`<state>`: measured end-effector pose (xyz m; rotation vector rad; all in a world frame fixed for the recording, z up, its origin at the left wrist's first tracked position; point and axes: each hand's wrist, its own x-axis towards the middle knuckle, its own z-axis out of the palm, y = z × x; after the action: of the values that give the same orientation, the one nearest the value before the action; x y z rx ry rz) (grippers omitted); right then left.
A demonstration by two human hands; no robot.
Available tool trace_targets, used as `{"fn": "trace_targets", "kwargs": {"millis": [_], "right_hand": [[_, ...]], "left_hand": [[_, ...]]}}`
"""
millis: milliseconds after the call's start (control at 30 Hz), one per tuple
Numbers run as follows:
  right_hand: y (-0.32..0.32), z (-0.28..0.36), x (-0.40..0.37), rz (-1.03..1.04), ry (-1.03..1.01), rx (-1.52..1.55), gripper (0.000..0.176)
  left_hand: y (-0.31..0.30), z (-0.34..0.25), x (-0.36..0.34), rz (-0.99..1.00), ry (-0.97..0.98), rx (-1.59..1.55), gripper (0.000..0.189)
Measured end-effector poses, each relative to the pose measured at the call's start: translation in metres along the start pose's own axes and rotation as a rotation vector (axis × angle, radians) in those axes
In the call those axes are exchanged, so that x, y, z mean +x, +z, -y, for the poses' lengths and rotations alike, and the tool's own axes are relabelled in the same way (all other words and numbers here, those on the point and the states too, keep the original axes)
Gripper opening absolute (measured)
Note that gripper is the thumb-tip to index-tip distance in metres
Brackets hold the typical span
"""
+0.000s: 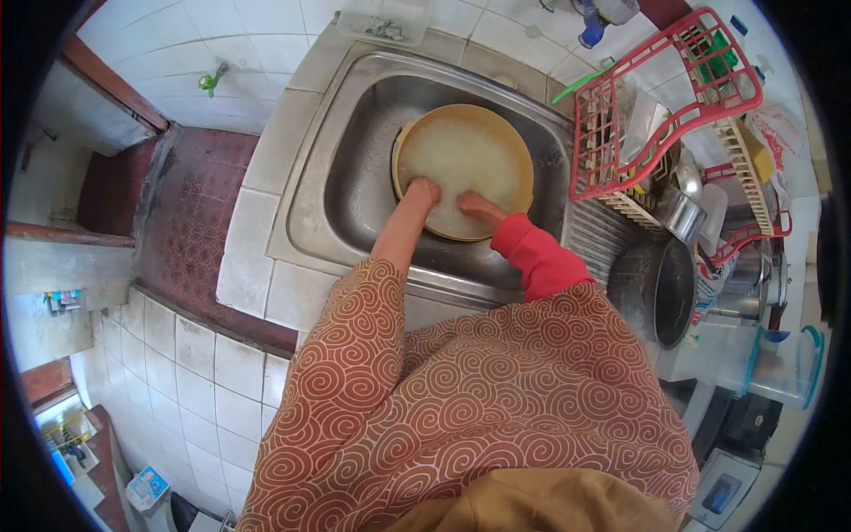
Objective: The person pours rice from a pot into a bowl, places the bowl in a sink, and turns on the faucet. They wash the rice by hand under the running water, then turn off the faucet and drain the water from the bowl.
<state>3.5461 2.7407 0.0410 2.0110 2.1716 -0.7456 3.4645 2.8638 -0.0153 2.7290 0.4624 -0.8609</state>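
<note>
A round yellow basin (524, 160) rests in the steel sink (359, 177), filled with cloudy, whitish liquid (461, 155). My left hand (425, 190) dips into the liquid near the basin's left front side, fingers below the surface. To its right, my right hand (480, 207) reaches in by the front rim, its fingertips also under the liquid. The cloudiness hides the fingers of both hands and whatever they may touch. A red sleeve covers my right forearm; the left forearm is bare below a patterned garment.
Right of the sink stands a red and cream dish rack (612, 142) with utensils and dishes. A dark pan (669, 293) leans below it, near a clear container (780, 363). A clear tray (383, 25) sits behind the sink. A green tap (211, 80) projects from the left wall.
</note>
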Motion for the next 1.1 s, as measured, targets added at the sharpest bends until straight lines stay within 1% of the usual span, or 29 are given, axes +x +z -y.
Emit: {"fn": "trace_targets", "kwargs": {"millis": [33,67,100,167,200,233,267,300,367,400,433,467,500,533,600,633,700,733,800,833,900,933,1000,1033,1100], "right_hand": [[-0.011,0.016,-0.002,-0.006,0.068,0.098,0.020],[-0.020,0.031,-0.003,-0.013,0.136,0.197,0.021],[-0.028,0.044,-0.003,-0.019,0.204,0.297,0.022],[-0.016,0.050,0.011,-0.102,0.379,0.689,0.024],[-0.005,0.050,0.024,-0.184,0.479,0.981,0.026],[-0.003,0.052,0.032,-0.269,0.574,1.274,0.028],[-0.021,0.066,0.025,-0.294,0.536,1.159,0.030],[-0.059,0.099,0.005,-0.315,0.496,1.045,0.034],[-0.066,0.104,0.014,-0.391,0.486,1.288,0.040],[-0.038,0.078,0.042,-0.443,0.515,1.645,0.041],[-0.023,0.064,0.058,-0.492,0.537,2.001,0.042],[-0.029,0.066,0.054,-0.539,0.539,1.886,0.039],[-0.044,0.068,0.044,-0.582,0.541,1.767,0.036],[-0.053,0.068,0.035,-0.624,0.543,1.648,0.034],[-0.042,0.056,0.032,-0.670,0.464,1.559,0.026],[-0.042,0.054,0.029,-0.691,0.424,1.514,0.023],[-0.046,0.048,0.024,-0.701,0.644,1.336,0.021],[-0.049,0.047,0.020,-0.703,0.753,1.245,0.021],[-0.052,0.036,0.012,-0.694,0.796,1.231,0.022],[-0.053,0.030,0.009,-0.688,0.815,1.223,0.023],[-0.067,0.031,-0.001,-0.510,0.681,0.694,0.032],[-0.069,0.027,-0.004,-0.420,0.607,0.433,0.037],[-0.059,0.024,-0.005,-0.500,0.558,0.168,0.045],[-0.054,0.022,-0.004,-0.536,0.530,0.035,0.050],[-0.059,0.039,-0.010,-0.501,0.557,-0.077,0.051]], "left_hand": [[-0.016,0.002,-0.020,0.021,0.009,-0.099,0.034],[-0.049,0.006,-0.063,0.043,0.019,-0.196,0.034],[-0.068,0.008,-0.089,0.065,0.029,-0.295,0.035],[-0.027,0.013,-0.025,0.063,-0.144,-0.611,0.037],[-0.005,0.017,0.011,0.059,-0.231,-0.767,0.038],[-0.007,0.017,0.016,0.032,-0.229,-0.853,0.040],[-0.009,0.017,0.019,0.005,-0.228,-0.939,0.041],[-0.010,0.017,0.020,-0.021,-0.230,-1.025,0.043],[-0.006,0.020,0.019,-0.069,-0.241,-1.195,0.046],[-0.004,0.020,0.014,-0.090,-0.246,-1.279,0.048],[-0.018,0.015,-0.010,-0.185,-0.318,-1.209,0.046],[-0.047,0.006,-0.053,-0.279,-0.386,-1.140,0.046],[-0.064,0.001,-0.077,-0.372,-0.452,-1.069,0.046],[-0.063,0.002,-0.073,-0.395,-0.422,-1.105,0.047],[-0.061,0.005,-0.056,-0.445,-0.357,-1.175,0.051],[-0.064,0.005,-0.056,-0.482,-0.349,-1.145,0.051],[-0.067,0.005,-0.056,-0.551,-0.337,-1.081,0.050],[-0.070,0.004,-0.060,-0.558,-0.346,-1.111,0.050],[-0.081,0.005,-0.074,-0.576,-0.365,-1.171,0.049],[-0.089,0.004,-0.083,-0.552,-0.356,-1.130,0.049],[-0.100,0.000,-0.100,-0.501,-0.340,-1.051,0.049],[-0.100,-0.002,-0.102,-0.507,-0.309,-0.952,0.045],[-0.100,-0.008,-0.104,-0.515,-0.236,-0.754,0.040],[-0.094,-0.011,-0.098,-0.628,-0.207,-0.660,0.037],[-0.075,-0.014,-0.082,-0.849,-0.153,-0.466,0.033]]}}
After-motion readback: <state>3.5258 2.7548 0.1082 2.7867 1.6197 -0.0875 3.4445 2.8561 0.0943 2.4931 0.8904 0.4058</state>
